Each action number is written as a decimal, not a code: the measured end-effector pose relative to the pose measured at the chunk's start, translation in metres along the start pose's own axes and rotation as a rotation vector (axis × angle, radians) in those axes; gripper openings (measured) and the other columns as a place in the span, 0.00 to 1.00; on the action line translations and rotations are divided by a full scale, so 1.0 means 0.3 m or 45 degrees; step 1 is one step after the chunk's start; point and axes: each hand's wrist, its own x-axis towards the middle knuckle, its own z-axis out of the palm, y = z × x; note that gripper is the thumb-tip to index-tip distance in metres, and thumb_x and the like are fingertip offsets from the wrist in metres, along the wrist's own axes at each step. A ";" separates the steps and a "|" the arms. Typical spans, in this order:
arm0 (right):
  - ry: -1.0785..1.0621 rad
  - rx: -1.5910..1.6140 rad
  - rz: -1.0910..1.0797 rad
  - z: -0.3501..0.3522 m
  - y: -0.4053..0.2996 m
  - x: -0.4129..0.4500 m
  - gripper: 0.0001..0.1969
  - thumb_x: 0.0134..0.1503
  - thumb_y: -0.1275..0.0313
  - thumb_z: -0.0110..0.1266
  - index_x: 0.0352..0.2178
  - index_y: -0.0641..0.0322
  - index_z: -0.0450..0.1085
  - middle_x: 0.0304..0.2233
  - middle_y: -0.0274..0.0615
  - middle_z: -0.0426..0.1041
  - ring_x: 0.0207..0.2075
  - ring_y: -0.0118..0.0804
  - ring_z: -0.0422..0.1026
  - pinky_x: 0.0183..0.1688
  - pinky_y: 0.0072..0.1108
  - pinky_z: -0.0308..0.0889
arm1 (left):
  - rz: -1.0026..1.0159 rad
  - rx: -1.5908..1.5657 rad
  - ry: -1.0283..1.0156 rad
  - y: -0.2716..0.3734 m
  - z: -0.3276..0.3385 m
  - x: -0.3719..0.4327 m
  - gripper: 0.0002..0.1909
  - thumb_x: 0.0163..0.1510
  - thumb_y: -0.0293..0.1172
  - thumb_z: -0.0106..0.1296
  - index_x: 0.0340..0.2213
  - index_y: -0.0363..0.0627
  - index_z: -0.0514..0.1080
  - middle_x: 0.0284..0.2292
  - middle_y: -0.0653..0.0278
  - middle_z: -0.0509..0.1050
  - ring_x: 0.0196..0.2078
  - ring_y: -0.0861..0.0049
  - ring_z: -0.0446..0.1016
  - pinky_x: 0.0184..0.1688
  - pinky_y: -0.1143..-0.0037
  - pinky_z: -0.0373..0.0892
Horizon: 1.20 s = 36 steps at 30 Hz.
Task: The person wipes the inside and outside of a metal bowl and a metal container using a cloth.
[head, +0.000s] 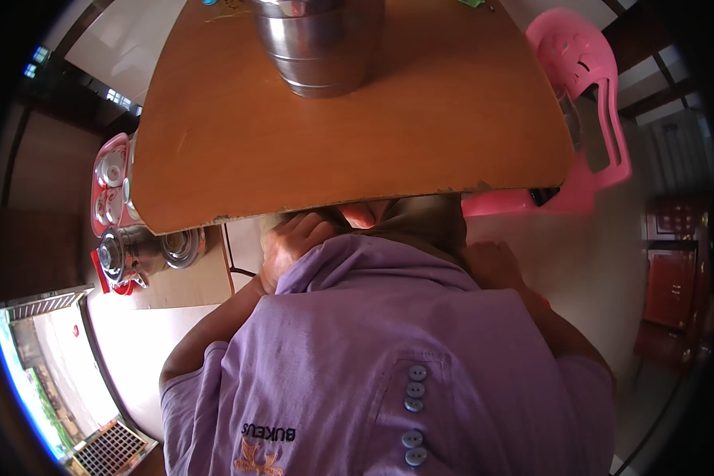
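My left hand (294,244) rests on my left thigh, just below the near edge of the wooden table (357,154). Its fingers are bent, their tips are hidden, and no object shows in it. On the other side, my right hand (494,262) lies in shadow against my right leg (425,217); its fingers are too dark to make out. The hem of a purple shirt (381,262) covers my lap between the hands. Ahead on the tabletop stands a shiny metal pot (318,59), its top cut off by the frame.
A pink plastic chair (616,131) stands at the right, with a dark object (544,196) on its seat. Left of the table, a low stand (196,285) holds a metal kettle (131,253) and a pink tray (98,208) of patterned bowls. Bright doorway (65,357) lower left; red cabinet (669,285) far right.
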 end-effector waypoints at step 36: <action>0.493 1.340 -0.689 0.207 -0.114 0.477 0.10 0.54 0.69 0.51 0.38 0.50 0.74 0.36 0.35 0.76 0.40 0.36 0.75 0.43 0.23 0.67 | -1.262 0.257 -0.681 -0.287 0.128 -0.667 0.17 0.54 0.44 0.52 0.39 0.45 0.74 0.29 0.48 0.76 0.32 0.54 0.76 0.32 0.66 0.72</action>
